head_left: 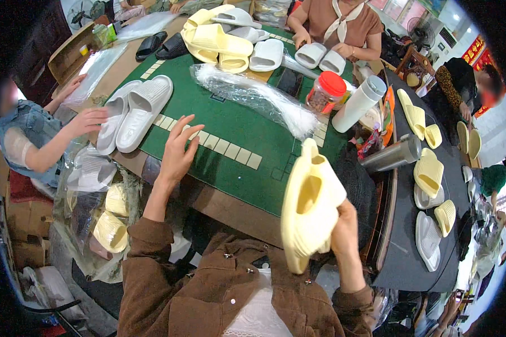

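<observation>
My right hand (346, 236) grips pale yellow slippers (309, 216), seemingly two pressed together, held upright over the near edge of the table. Its fingertips are hidden behind them. Over the green tabletop (227, 129), my left hand (178, 154) is raised with its fingers apart and nothing in them. Close to its left lies a pair of white slippers (143, 115), with a co-worker's hand (90, 120) at their left side. A long clear plastic bundle (253, 95) rests across the table's middle.
Yellow slippers (219, 42) are heaped at the far side. A red-lidded jar (325, 92), a white bottle (360, 104) and a steel tumbler (391, 155) stand on the right. More slippers (429, 171) lie on a dark table (402, 247). A plastic bag (84, 244) holding slippers sits lower left.
</observation>
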A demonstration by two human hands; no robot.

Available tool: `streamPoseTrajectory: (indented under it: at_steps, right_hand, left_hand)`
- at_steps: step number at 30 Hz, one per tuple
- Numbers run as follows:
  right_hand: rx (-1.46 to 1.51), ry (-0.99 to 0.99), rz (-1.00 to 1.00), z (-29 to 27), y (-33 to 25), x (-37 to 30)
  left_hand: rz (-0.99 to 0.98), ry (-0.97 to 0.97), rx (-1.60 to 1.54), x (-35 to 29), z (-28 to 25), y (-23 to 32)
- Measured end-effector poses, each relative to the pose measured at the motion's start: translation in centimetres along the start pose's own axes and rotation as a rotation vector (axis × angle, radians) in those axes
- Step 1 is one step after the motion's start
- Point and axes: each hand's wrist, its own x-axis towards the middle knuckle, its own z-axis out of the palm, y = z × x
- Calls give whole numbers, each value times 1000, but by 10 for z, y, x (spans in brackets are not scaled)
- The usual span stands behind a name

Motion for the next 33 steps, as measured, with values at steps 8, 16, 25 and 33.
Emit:
streamPoseTrajectory:
  at_steps: [8, 16, 25, 33]
  right_hand:
    - [213, -4, 3, 34, 63, 30]
    - [-8, -5, 6, 39, 67, 32]
    - [12, 84, -65, 2, 51, 16]
    - [-81, 36, -26, -9, 69, 36]
  left_hand:
    - [-66, -118, -242, 0, 5, 50]
    - [78, -324, -263, -10, 28, 85]
    - [229, -398, 30, -28, 80, 87]
    - [381, -414, 6, 0, 91, 73]
